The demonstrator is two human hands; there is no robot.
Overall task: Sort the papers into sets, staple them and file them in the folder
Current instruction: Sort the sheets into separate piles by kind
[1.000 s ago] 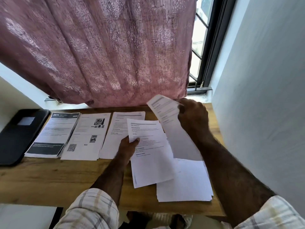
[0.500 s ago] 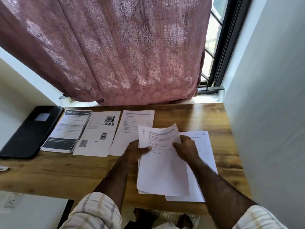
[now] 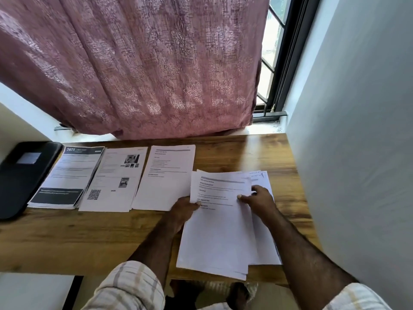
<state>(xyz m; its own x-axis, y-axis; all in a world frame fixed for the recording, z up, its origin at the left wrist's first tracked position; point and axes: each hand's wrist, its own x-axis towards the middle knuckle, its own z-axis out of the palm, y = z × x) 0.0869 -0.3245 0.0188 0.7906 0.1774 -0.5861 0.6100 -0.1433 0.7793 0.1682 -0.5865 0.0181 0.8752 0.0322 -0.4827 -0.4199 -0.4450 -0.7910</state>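
Note:
On the wooden desk [image 3: 89, 238] a loose stack of printed papers [image 3: 219, 233] lies at the front right. My left hand [image 3: 184, 209] grips its left edge, thumb on top. My right hand [image 3: 257, 199] pinches the right side of the top sheet, above another pile of sheets [image 3: 266, 247] underneath. Three sorted sets lie in a row to the left: a dark-headed set [image 3: 67, 175], a set with photos and a QR code [image 3: 114, 182], and a text set [image 3: 165, 175]. A black folder [image 3: 20, 175] lies at the far left.
A pink curtain [image 3: 145, 63] hangs behind the desk over a barred window [image 3: 270, 52]. A white wall [image 3: 357, 130] bounds the desk's right edge. A white surface [image 3: 33, 289] sits below the desk's front left.
My right hand brought down the sheet it held up and laid it on the stack my left hand holds. Both hands now hold that stack low over the desk.

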